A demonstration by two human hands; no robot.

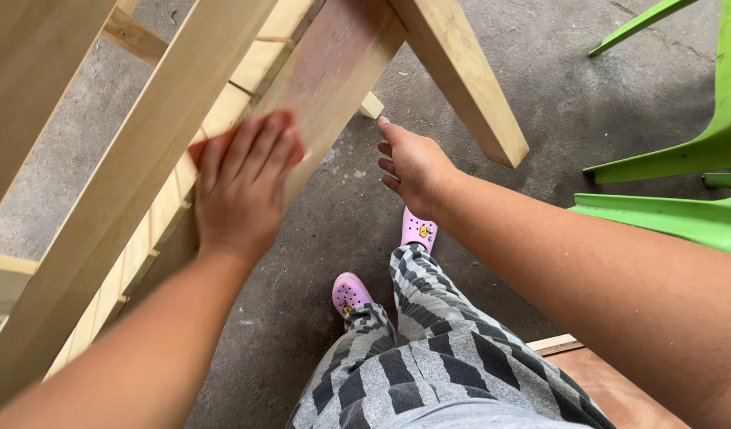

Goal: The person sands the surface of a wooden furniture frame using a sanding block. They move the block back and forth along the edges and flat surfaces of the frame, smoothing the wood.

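Left hand (242, 187) lies flat, fingers spread, pressing a reddish sheet of sandpaper (197, 151) against the smooth brown panel (333, 71) of a pale wooden frame (119, 191). That grip is open, palm down, slightly blurred. Right hand (413, 163) hangs loose and half-curled, holding nothing, just under a squared timber leg (464, 75). Rough grey concrete floor (556, 87) below, glossy green plastic chair (699, 151) to the right.

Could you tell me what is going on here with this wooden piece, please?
A person stands over a pale wooden frame of slats and legs tipped on a concrete floor. The left hand presses flat on a reddish-brown sheet, possibly sandpaper, against the reddish board. The right hand is open and holds nothing, beside a leg of the frame. Green plastic chairs stand to the right.
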